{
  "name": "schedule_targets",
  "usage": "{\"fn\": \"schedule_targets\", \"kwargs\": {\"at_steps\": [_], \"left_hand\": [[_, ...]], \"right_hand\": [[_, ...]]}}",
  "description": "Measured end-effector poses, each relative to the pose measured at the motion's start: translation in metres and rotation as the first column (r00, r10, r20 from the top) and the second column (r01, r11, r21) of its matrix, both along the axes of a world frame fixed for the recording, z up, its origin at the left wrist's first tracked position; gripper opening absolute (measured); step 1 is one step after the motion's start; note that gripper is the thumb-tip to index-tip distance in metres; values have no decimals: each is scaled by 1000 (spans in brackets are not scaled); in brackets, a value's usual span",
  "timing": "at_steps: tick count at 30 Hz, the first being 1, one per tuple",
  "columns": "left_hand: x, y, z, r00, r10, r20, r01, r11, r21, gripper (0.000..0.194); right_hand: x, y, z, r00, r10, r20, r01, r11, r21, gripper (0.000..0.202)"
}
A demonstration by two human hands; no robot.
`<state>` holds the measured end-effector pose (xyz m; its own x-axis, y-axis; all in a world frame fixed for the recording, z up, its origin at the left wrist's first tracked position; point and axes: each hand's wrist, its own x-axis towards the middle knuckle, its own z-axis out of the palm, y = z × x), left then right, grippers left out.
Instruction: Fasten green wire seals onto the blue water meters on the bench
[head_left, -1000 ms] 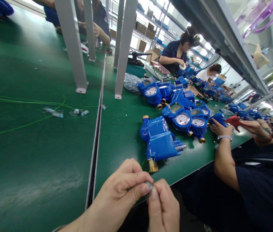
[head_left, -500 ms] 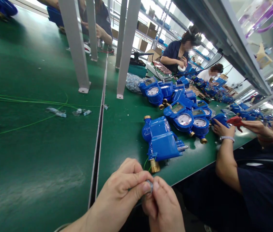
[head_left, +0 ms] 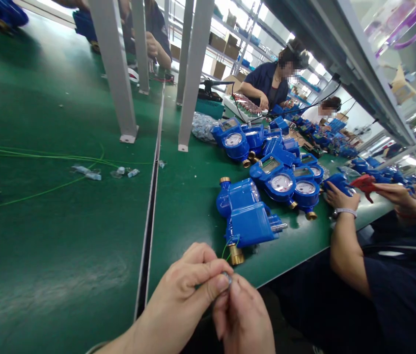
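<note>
Near the table's front edge, my left hand (head_left: 193,290) pinches a small clear plastic wire seal (head_left: 227,278) between thumb and forefinger. My right hand (head_left: 246,312) is closed on the same seal from the other side, and the fingertips cover most of it. Thin green wire (head_left: 224,250) runs up from the fingers to a blue water meter (head_left: 248,211). This meter lies on its side, its brass threaded end (head_left: 236,254) just above my hands.
More blue water meters (head_left: 279,182) crowd together behind. On the left lie green wires (head_left: 45,156) and loose seals (head_left: 92,174). Grey posts (head_left: 189,98) stand beside a gap in the green table (head_left: 82,231). At right, a co-worker's hand holds red pliers (head_left: 365,186).
My right hand has shifted slightly left and turned around the seal; my left hand has barely moved. The co-worker's red pliers moved slightly right, away from the meter.
</note>
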<state>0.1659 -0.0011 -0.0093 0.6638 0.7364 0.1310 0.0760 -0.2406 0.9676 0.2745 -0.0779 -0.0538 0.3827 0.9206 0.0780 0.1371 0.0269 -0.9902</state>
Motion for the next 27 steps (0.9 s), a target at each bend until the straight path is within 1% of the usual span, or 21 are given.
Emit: {"fn": "schedule_targets", "kwargs": {"at_steps": [1, 2, 3, 4, 5, 6, 7, 9, 10, 11, 12, 13, 14, 15, 16, 17, 18, 19, 21, 24, 27], "left_hand": [[0, 0, -1, 1000, 16, 3, -16, 1000, -7, 30], [0, 0, -2, 1000, 30, 8, -30, 999, -9, 28], [1, 0, -3, 999, 44, 10, -44, 999, -8, 26], [1, 0, -3, 998, 59, 11, -59, 998, -4, 24], [1, 0, -3, 998, 67, 12, -67, 998, -1, 23], [2, 0, -3, 998, 64, 14, -64, 998, -3, 24], [2, 0, -2, 999, 50, 14, -50, 999, -5, 25], [1, 1, 0, 1000, 16, 20, -16, 1000, -4, 27], [1, 1, 1, 1000, -1, 23, 1, 1000, -3, 30], [1, 1, 2, 1000, -10, 25, 10, 1000, -4, 31], [1, 1, 2, 1000, -5, 25, 5, 1000, -7, 30], [1, 1, 1, 1000, 6, 22, -5, 1000, -11, 28], [1, 1, 0, 1000, 10, 16, -10, 1000, -14, 26], [2, 0, -1, 1000, 7, 6, -7, 1000, -13, 24], [2, -1, -2, 1000, 0, -3, 0, 1000, -6, 22], [3, -2, -3, 1000, -14, -13, 14, 1000, 4, 21], [4, -3, -4, 999, -34, -25, 35, 999, 16, 21], [5, -4, -5, 998, -59, -37, 60, 998, 29, 20], [6, -6, -4, 992, -118, -49, 121, 992, 47, 18], [6, -8, -1, 981, -193, -18, 194, 980, 36, 17], [6, -8, -1, 991, -126, 34, 127, 992, -15, 15]], "right_hand": [[1, 0, 0, 991, -58, 124, 53, 997, 47, 34], [2, 0, -1, 955, -131, 267, 102, 987, 121, 24], [4, -1, -1, 890, -213, 404, 140, 969, 204, 17], [6, -1, -2, 818, -282, 502, 154, 947, 282, 16], [8, 0, -4, 777, -311, 548, 144, 934, 326, 16], [10, 0, -5, 785, -303, 540, 136, 935, 327, 13], [11, 1, -5, 839, -265, 476, 136, 948, 287, 12], [12, 2, -5, 973, -121, 195, 103, 990, 97, 23], [12, 2, -4, 998, -52, 41, 52, 999, 3, 29], [12, 2, -2, 999, -16, -50, 13, 998, -59, 33], [13, 2, 0, 999, -18, -46, 15, 997, -70, 35], [15, 3, 3, 996, -70, 51, 71, 997, -30, 33], [18, 4, 6, 963, -174, 205, 166, 984, 58, 30], [23, 7, 9, 883, -299, 363, 252, 952, 173, 29], [28, 11, 11, 779, -400, 483, 298, 914, 276, 35], [34, 15, 13, 693, -456, 559, 307, 887, 344, 44], [41, 21, 14, 648, -471, 599, 291, 879, 376, 51], [49, 27, 14, 646, -453, 614, 262, 887, 380, 54], [64, 37, 11, 706, -377, 599, 182, 915, 361, 49], [79, 38, 6, 763, -306, 569, 97, 925, 367, 46], [78, 21, 3, 708, -358, 609, 52, 886, 460, 46]]}}
